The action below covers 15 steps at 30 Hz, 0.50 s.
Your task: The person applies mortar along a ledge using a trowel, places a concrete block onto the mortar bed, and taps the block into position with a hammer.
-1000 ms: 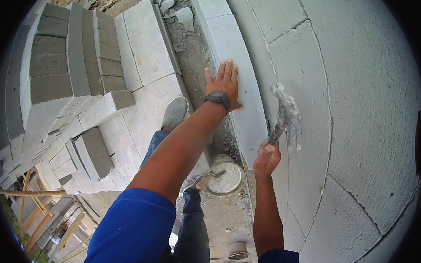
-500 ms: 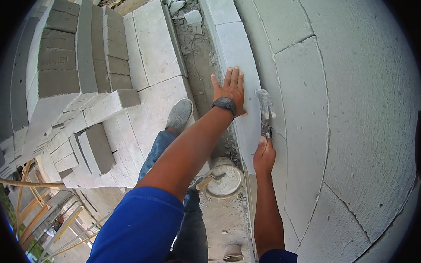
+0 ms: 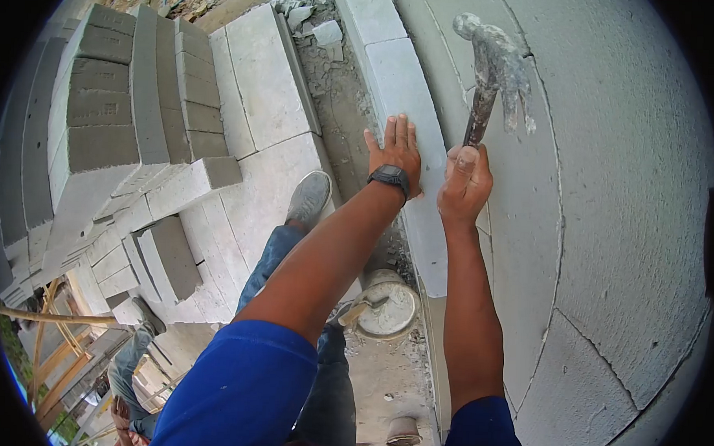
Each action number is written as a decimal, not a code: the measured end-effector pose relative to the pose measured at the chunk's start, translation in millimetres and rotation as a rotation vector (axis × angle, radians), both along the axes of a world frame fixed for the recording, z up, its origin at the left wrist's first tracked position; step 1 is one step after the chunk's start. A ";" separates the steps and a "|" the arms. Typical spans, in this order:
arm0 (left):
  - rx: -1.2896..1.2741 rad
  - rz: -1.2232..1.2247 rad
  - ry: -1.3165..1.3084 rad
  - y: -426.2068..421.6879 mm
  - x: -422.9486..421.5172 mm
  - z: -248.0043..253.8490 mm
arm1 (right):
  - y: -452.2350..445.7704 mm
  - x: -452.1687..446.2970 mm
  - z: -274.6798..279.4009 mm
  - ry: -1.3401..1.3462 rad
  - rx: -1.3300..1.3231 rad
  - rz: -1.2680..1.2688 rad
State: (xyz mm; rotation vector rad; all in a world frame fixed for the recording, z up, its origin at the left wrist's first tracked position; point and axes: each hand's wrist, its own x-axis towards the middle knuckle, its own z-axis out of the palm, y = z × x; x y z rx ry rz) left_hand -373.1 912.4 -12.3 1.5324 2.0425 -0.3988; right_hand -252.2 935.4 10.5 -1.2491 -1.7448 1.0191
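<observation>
My right hand is wrapped round the handle of a claw hammer. The hammer's worn, mortar-stained head is raised beside the wall, above a pale grey concrete block. With its fingers stretched out, my left hand lies against the side and upper edge of the row of blocks. A dark watch is on that wrist.
A bucket of pale mortar with a tool in it stands near my feet. Stacked blocks rise on the left. The block wall fills the right. Another person's leg shows at lower left, near wooden poles.
My right hand has lifted the hammer up and away from the block, its head now higher in view. My left hand stays at the block. Another person's leg has come into view at lower left.
</observation>
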 end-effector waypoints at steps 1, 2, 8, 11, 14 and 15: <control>0.003 0.001 -0.002 -0.4 0.4 -0.1 | 7.1 -7.4 -19.1 -0.086 0.007 -0.004; 0.006 0.002 -0.002 -0.6 0.1 0.0 | 12.9 -13.9 -34.1 -0.170 0.015 -0.008; 0.059 0.003 0.018 -1.0 -3.1 -5.3 | 12.2 -18.7 -42.3 -0.482 -0.409 -0.008; 0.045 0.010 0.010 -1.1 -0.7 -3.9 | -25.8 9.5 -18.6 -0.311 -0.369 -0.054; 0.031 0.018 -0.019 -3.5 -1.7 2.4 | -78.0 42.3 2.9 0.097 -0.224 -0.122; 0.036 0.018 -0.028 -2.2 -2.3 3.4 | -93.7 53.4 7.9 0.184 -0.205 -0.123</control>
